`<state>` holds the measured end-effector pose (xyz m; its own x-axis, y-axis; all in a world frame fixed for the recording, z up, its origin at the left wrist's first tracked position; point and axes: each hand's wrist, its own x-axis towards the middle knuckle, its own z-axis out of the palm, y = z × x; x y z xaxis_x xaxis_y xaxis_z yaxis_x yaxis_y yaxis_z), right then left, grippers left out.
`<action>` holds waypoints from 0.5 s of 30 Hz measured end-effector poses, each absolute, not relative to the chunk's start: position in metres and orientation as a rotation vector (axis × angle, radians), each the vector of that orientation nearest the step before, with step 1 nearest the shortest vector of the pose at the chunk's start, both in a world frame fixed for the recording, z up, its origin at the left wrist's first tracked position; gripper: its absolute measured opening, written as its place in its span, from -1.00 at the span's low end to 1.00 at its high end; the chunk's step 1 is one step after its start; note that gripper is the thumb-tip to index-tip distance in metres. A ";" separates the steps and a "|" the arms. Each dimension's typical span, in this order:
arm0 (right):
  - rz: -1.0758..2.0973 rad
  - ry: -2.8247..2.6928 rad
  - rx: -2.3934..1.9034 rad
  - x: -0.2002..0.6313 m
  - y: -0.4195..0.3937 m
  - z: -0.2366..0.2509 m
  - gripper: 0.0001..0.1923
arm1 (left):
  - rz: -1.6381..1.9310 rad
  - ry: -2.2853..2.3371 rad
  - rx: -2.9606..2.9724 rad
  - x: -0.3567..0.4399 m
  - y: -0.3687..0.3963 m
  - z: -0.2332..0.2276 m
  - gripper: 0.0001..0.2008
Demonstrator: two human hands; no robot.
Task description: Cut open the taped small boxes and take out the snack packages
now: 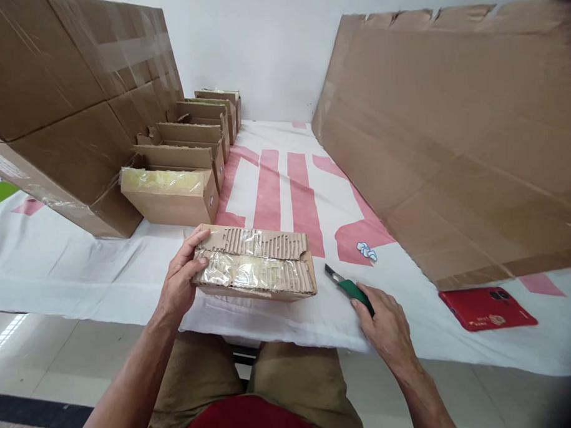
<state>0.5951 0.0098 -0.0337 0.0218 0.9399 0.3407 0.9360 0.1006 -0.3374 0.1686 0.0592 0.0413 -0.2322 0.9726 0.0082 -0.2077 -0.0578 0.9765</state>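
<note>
A small cardboard box (pixel 257 265) lies near the table's front edge, its upper flaps torn to bare corrugation and covered with shiny clear tape. My left hand (pixel 182 277) grips its left end, thumb on the near side and fingers at the far side. Right of the box, my right hand (pixel 383 317) is closed around the green handle of a utility knife (pixel 356 292). The knife's blade points up and left toward the box without touching it. Part of the handle is hidden in my palm.
Several opened cardboard boxes (pixel 172 196) stand in a row at the left, beside a stack of large taped cartons (pixel 70 103). A big cardboard carton (pixel 461 139) fills the right. A red phone (pixel 488 308) and a small white-blue item (pixel 366 252) lie on the cloth-covered table (pixel 105 289).
</note>
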 end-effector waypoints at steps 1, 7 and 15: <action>0.072 -1.842 -1.804 0.595 0.008 -0.030 -0.52 | 1.495 1.194 0.933 0.169 0.058 0.043 -0.50; 0.549 -1.355 -1.741 0.588 -0.004 0.005 -0.47 | 1.372 1.263 0.957 0.163 0.063 0.062 -0.42; 0.694 -1.550 -1.473 0.549 -0.002 0.065 -0.59 | 1.140 1.489 1.659 0.166 0.076 0.084 -0.56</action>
